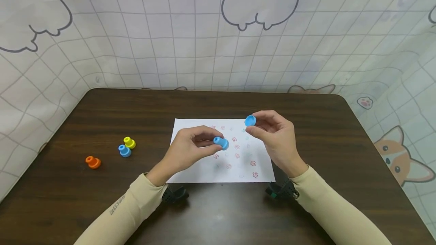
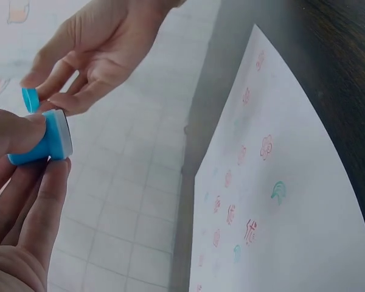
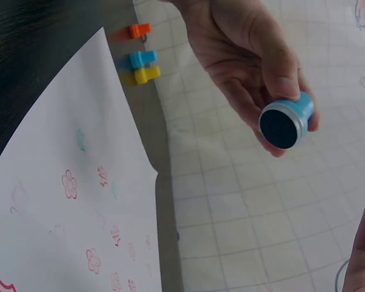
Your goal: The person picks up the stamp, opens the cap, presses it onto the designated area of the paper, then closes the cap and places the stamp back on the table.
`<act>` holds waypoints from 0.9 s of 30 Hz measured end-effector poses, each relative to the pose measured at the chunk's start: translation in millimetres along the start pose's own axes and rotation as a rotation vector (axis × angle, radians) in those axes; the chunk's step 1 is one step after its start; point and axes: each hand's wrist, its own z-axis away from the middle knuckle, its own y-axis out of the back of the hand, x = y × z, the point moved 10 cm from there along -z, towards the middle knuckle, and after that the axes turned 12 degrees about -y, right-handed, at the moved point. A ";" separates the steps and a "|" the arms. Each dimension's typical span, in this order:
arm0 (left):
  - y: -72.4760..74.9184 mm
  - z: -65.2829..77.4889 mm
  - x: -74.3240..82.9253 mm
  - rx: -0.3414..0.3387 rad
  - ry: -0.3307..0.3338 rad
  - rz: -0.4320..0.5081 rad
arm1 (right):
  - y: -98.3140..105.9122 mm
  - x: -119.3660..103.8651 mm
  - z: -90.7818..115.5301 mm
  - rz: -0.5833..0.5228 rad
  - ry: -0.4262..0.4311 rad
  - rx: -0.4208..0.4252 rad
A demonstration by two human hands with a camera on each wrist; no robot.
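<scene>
My left hand [image 1: 190, 148] pinches a small blue stamp [image 1: 221, 143] between thumb and fingers, above the paper. In the right wrist view the dark round face of that stamp [image 3: 280, 128] shows uncovered, ringed by a pale rim. Up and to the right, my right hand [image 1: 277, 139] holds a shallow blue cap [image 1: 250, 120] by its edge, hollow side showing. Cap and stamp are apart in the head view. Under both hands lies a white sheet of paper [image 1: 201, 171] with red and green stamped marks, some of them flowers.
On the table [image 1: 61, 203] at the left stand a yellow stamp [image 1: 129, 142], another blue stamp [image 1: 124, 151] close beside it, and an orange stamp [image 1: 93, 162] nearer the left edge. A white gridded cloth [image 1: 190, 48] with cartoon animals hangs behind and around the table.
</scene>
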 end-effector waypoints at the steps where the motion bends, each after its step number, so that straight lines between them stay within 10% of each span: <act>1: 0.4 0.7 -0.6 0.004 0.007 0.011 | -0.8 1.6 0.3 0.007 -0.004 -0.002; 27: 3.2 5.1 -5.2 0.072 -0.026 0.148 | -27.5 26.6 5.8 0.219 -0.063 -0.147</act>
